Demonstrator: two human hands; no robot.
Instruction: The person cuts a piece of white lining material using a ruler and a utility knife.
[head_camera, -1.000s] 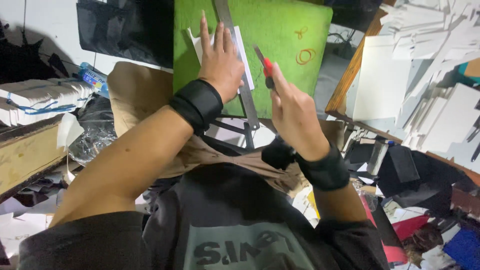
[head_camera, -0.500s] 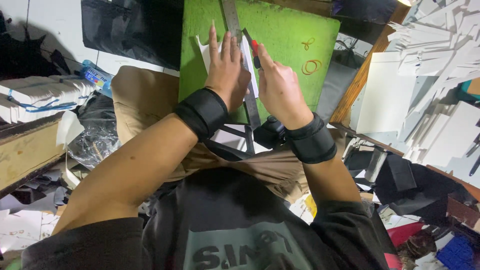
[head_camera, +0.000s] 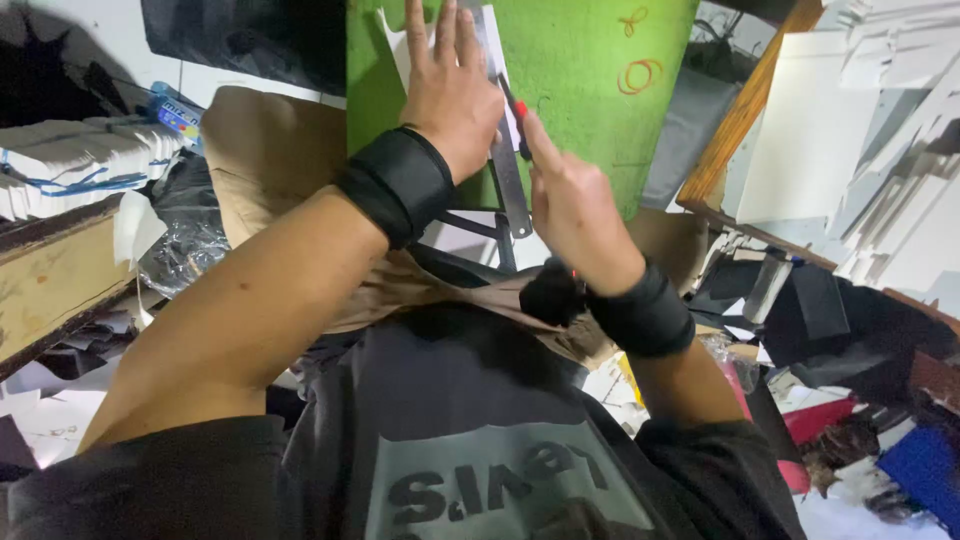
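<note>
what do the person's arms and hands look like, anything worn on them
Both hands are bare, no gloves. The left hand and right hand each have a wide black wrist wrap, plain and unmarked. The forearms are bare up to short dark grey sleeves. No rings or watch show.

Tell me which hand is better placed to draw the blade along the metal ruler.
Right. The right hand already grips the red-handled cutter at the edge of the metal ruler, while the left hand lies flat, pinning ruler and white paper to the green cutting mat.
</note>
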